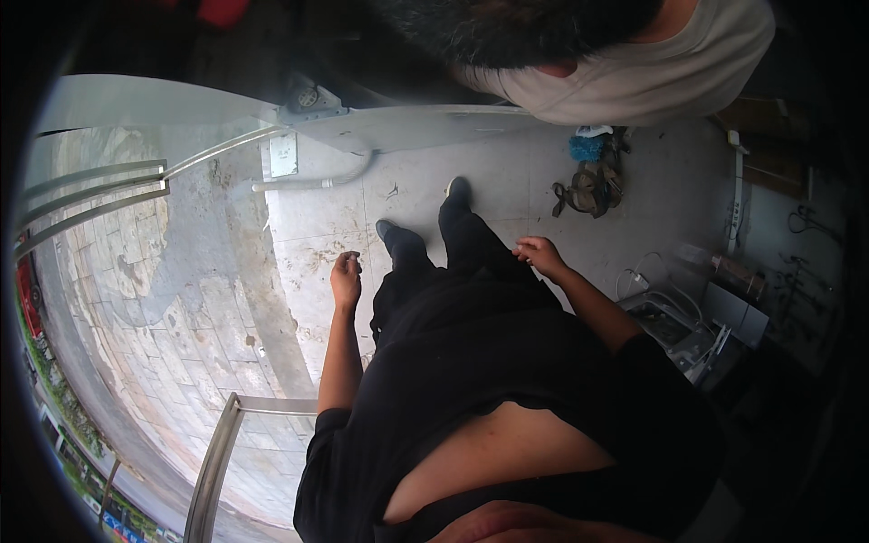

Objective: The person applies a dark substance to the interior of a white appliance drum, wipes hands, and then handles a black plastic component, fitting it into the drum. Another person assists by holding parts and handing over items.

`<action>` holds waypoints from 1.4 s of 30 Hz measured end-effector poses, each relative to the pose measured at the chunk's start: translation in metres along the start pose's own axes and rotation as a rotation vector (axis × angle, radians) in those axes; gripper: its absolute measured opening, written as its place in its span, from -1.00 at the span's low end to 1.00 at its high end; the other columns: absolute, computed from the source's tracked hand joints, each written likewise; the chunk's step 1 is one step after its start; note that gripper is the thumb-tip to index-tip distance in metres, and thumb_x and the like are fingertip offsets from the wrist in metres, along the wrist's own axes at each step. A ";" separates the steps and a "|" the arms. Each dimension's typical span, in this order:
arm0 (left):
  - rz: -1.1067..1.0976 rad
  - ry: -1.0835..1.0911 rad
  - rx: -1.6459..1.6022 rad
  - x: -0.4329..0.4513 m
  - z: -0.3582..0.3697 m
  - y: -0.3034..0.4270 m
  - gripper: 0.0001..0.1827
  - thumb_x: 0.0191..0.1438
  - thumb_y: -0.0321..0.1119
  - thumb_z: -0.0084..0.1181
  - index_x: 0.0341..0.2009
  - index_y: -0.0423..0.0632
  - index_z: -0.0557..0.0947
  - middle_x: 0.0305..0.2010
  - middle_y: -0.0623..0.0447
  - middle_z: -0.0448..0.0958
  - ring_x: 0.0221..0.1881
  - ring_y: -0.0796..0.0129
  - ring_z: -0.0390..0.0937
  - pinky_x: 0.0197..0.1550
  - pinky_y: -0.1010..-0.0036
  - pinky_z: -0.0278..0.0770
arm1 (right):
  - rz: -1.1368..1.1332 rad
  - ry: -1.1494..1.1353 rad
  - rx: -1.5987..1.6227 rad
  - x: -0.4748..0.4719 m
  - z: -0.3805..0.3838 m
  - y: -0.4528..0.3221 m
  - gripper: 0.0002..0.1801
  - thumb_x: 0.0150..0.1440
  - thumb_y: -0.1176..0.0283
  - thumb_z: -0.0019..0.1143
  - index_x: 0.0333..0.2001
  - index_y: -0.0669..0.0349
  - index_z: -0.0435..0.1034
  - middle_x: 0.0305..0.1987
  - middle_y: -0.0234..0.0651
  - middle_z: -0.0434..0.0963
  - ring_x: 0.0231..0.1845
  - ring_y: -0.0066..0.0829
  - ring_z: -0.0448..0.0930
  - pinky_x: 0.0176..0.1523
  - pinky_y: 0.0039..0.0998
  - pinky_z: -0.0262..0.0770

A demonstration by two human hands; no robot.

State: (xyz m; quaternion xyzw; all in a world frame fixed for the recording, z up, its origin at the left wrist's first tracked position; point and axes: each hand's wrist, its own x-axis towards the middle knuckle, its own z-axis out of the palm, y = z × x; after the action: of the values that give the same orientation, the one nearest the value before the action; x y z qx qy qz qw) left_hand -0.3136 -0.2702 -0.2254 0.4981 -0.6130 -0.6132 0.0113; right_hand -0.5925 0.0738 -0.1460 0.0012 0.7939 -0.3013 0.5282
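Observation:
My left hand point(347, 273) hangs beside my left thigh with its fingers loosely bent. I see nothing in it. On the other side, my right hand point(538, 254) is held a little out from my right leg, its fingers half curled and no object visible between them. Neither hand touches anything that I can make out. Below me are my dark trousers and two dark shoes point(459, 189) on pale floor tiles point(434, 159). Ahead on the floor, to the right, lies a bundle of brown straps or cloth point(589, 190) with a fluffy blue item point(585, 148) beside it.
A person in a pale shirt point(645, 75) leans in close ahead. A pale panel point(434, 129) crosses in front, near a ribbed grey hose point(299, 184). Metal door frames point(220, 461) border the paving at left. A machine with cables point(669, 322) stands at right.

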 end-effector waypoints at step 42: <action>-0.019 -0.006 0.027 0.006 -0.013 -0.004 -0.77 0.18 -0.31 -0.10 -0.29 -0.17 0.56 -0.62 0.12 0.39 -0.55 0.52 0.32 -0.46 0.57 0.31 | -0.004 -0.023 -0.016 0.001 0.009 -0.008 -0.63 0.17 0.36 -0.13 0.02 0.32 0.33 -0.17 -0.30 0.56 -0.28 -0.57 0.51 -0.18 -0.50 0.41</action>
State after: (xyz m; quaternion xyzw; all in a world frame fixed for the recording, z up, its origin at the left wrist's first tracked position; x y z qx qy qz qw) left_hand -0.3066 -0.2826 -0.2286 0.5022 -0.6164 -0.6065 -0.0031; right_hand -0.5881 0.0627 -0.1456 -0.0082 0.7901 -0.2962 0.5366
